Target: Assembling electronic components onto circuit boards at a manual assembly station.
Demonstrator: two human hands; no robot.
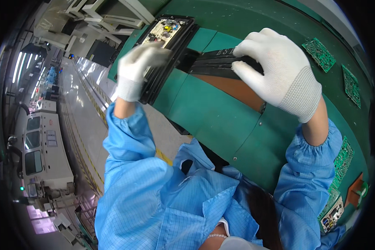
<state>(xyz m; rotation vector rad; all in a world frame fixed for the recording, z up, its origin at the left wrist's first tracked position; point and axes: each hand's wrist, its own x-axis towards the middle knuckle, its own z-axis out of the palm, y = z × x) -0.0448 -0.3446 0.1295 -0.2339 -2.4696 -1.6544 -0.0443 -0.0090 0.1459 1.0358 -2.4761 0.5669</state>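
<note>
Your left hand is gripping the near edge of the black tray holding a circuit board, while your right hand is pressing flat-fingered on black strips lying crosswise on the green tabletop just beside it.

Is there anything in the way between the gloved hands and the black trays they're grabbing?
Nothing visible. The left hand already touches the edge of the black tray carrying a circuit board, and the right hand rests directly on the dark ribbed tray beside it.
</note>
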